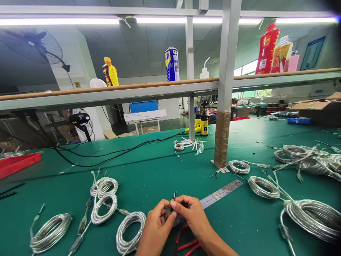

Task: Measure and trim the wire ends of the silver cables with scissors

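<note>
My left hand (155,227) and my right hand (192,217) meet low in the middle of the green table (160,174). Both pinch a thin wire end (174,196) whose dark and red tips stick up between the fingertips. Under my hands lie red-handled pliers (186,241), partly hidden. A steel ruler (221,193) lies flat just to the right of my right hand. Coils of clear silver cable (129,231) rest close by on the left.
More cable coils (309,213) lie on the right and left (49,231). A taped post (222,138) stands behind the ruler. Cut white wire pieces (190,145), black cords (119,153), a red tray (18,161) and a shelf of bottles (172,64) are farther back.
</note>
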Demonstrator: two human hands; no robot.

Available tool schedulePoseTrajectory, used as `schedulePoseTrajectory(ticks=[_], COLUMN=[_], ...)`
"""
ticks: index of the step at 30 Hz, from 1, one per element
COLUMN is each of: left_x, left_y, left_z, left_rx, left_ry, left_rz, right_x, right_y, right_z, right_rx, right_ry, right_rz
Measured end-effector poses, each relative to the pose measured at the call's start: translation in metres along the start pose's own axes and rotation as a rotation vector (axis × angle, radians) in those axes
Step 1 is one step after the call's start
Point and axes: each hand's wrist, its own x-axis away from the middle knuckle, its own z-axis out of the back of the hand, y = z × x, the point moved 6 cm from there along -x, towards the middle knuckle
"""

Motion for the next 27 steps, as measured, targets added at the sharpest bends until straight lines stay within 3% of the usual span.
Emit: schedulePoseTrajectory(ticks=[4, 9, 14, 20, 23, 27], left_x=[0.0, -0.003, -0.005, -0.002, -0.002, -0.005], left_y=[-0.002, -0.013, -0.017, -0.008, -0.009, -0.014], left_z=[-0.003, -0.008, -0.009, -0.008, -0.007, -0.008], left_rx=[0.028, 0.251, 0.357, 0.288, 0.313, 0.336], left_ry=[-0.021, -0.076, -0.099, -0.103, -0.09, -0.077], left_rz=[0.069, 0.172, 0.17, 0.14, 0.138, 0.135], right_x=[0.001, 0.002, 0.007, 0.006, 0.005, 0.004], right_y=[-0.003, 0.0, -0.009, -0.018, -0.013, 0.007], right_z=[0.0, -0.002, -0.004, -0.001, -0.001, -0.006], right_rx=[0.09, 0.124, 0.231, 0.364, 0.292, -0.029], right_ry=[-0.001, -0.009, 0.031, 0.012, 0.046, 0.04], right_rz=[0.043, 0.068, 0.173, 0.207, 0.169, -0.021])
